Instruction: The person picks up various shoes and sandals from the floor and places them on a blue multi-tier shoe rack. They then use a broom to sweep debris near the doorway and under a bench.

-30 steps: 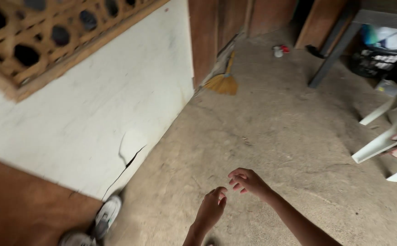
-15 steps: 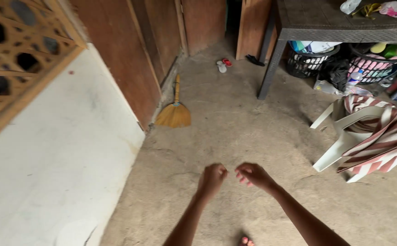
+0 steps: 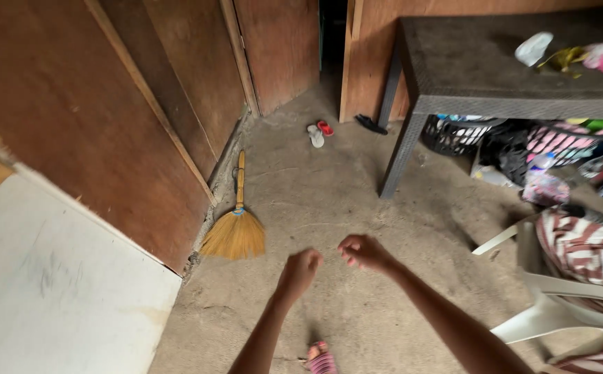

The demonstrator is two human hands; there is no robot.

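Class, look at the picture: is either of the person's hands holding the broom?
No. The left hand and right hand hang empty over the floor, apart from the broom leaning by the wooden wall.

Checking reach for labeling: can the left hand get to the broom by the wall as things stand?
Probably yes, with a step closer. The left hand hangs empty above bare floor, and nothing lies between it and the broom, whose handle leans along the wooden wall.

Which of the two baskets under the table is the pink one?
The basket on the right, with pink-and-white latticed sides. The other basket, nearer the table leg, is black.
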